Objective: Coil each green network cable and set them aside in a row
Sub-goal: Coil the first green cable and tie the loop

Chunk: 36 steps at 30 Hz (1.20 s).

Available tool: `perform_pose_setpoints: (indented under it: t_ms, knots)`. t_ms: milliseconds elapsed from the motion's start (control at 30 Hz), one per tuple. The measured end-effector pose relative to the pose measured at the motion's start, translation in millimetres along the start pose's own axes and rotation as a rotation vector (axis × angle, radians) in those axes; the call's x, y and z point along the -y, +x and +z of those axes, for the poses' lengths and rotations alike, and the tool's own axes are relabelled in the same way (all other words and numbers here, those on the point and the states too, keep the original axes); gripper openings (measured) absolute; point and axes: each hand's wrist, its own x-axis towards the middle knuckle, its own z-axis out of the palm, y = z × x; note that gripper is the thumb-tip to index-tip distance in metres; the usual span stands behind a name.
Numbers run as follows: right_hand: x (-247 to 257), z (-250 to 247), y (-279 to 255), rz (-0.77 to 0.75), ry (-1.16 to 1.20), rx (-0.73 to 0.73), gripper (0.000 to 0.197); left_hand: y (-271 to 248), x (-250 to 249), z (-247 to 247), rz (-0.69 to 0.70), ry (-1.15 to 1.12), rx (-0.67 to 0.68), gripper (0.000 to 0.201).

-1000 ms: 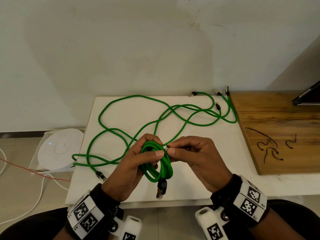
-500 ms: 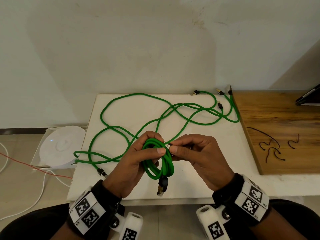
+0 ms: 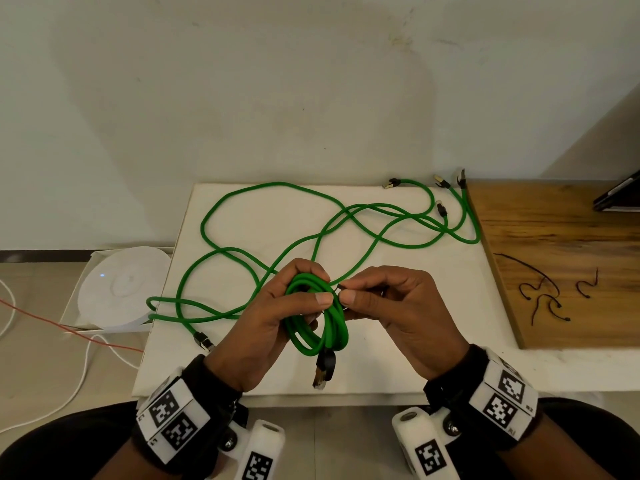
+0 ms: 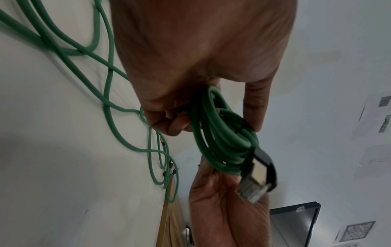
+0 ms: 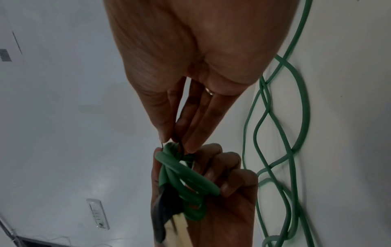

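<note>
My left hand [image 3: 317,284] grips a small coil of green network cable [image 3: 325,327] above the white tabletop, thumb across the front of its loops. The coil's black connector [image 3: 323,370] hangs down from it. My right hand [image 3: 344,291] pinches a thin black tie [image 3: 338,287] at the coil's upper right edge between thumb and fingertips. In the left wrist view the tie crosses the coil [image 4: 224,142] above the connector [image 4: 256,180]. The right wrist view shows the fingers [image 5: 190,138] pinching at the top of the coil [image 5: 186,173]. Loose green cables [image 3: 242,251] lie spread behind the hands.
The loose cables' connectors [image 3: 440,183] bunch at the far right of the white tabletop [image 3: 433,323]. A wooden board [image 3: 554,230] on the right carries several black ties [image 3: 543,296] and a dark flat device [image 3: 620,195]. A round white device [image 3: 121,289] sits on the floor, left.
Both hands keep their hold and place on the coil. Only the right fingertips shift slightly at the tie.
</note>
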Motion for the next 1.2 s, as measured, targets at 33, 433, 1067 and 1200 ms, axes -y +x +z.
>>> perform_pose_setpoints:
  t_ms: [33, 433, 1067, 1200]
  knots:
    - [0.0, -0.1, -0.1, 0.001, -0.001, 0.003, 0.020, 0.1, 0.1, 0.4, -0.001, 0.001, 0.000, 0.028]
    - [-1.9, -1.9, 0.0, 0.011, -0.005, -0.006, 0.018, 1.3, 1.3, 0.5, -0.006, 0.005, -0.016, 0.028]
    - [-2.2, -5.0, -1.1, 0.000, -0.059, 0.022, 0.017, 3.7, 6.0, -1.2, -0.008, 0.048, -0.018, 0.030]
    - [-2.1, -5.7, -0.4, 0.002, -0.072, 0.047, 0.016, 3.3, 7.3, -2.1, -0.009, 0.043, -0.019, 0.031]
